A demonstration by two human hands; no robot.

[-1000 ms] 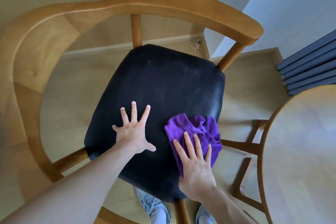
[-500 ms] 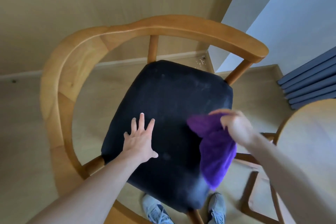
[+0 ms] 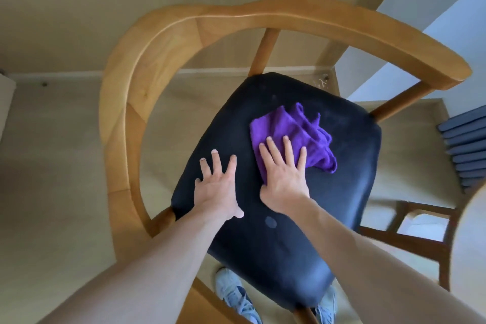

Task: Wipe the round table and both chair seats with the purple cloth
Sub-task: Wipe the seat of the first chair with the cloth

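- Your right hand (image 3: 285,179) presses flat, fingers straight, on the purple cloth (image 3: 292,137), which lies bunched mid-seat on the black chair seat (image 3: 342,192).
- Your left hand (image 3: 218,187) rests spread on the seat, just left of the cloth.
- You look mid-wipe on this seat; a smudge (image 3: 271,222) shows nearer you than the cloth.
- Only the round table (image 3: 470,239) edge shows right of the seat; its state I cannot tell.
- No containers show.
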